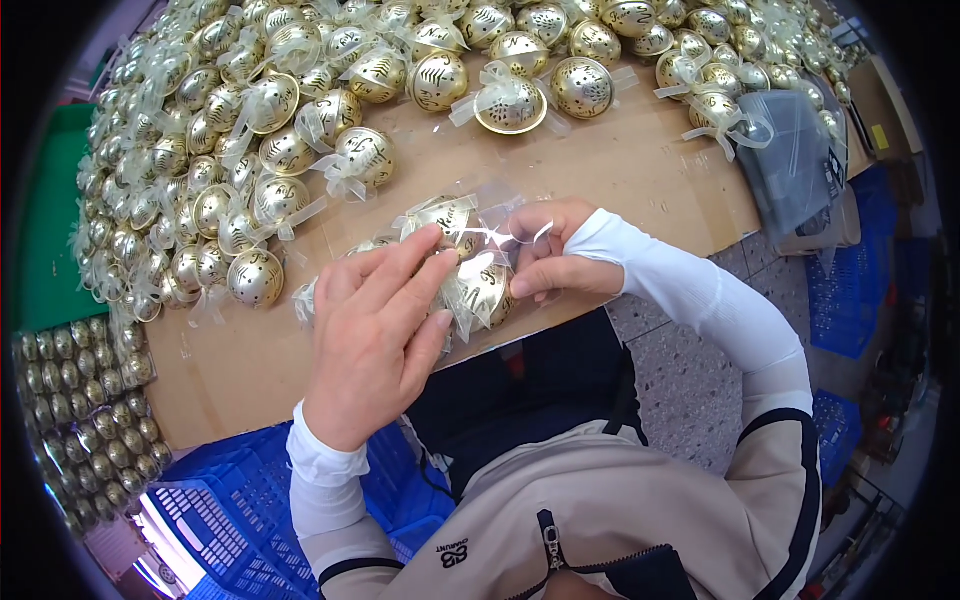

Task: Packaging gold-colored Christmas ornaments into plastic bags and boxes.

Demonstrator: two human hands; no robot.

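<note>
Gold ball-shaped bells with cut-out patterns and pale sheer ribbons lie under my hands near the table's front edge. A clear plastic bag (497, 215) covers one gold bell (482, 290) and shines in the light. My right hand (565, 252) pinches the bag's right side between thumb and fingers. My left hand (375, 335) has its fingers stretched out over the bag's left side, the fingertips beside a second bell (446, 214). Part of the bells below my left hand is hidden.
A large heap of gold bells (375, 75) covers the cardboard tabletop (640, 180) at the back and left. A stack of clear plastic bags (790, 150) lies at the right edge. Blue crates (235, 515) stand below at left; more bells sit in rows beside them.
</note>
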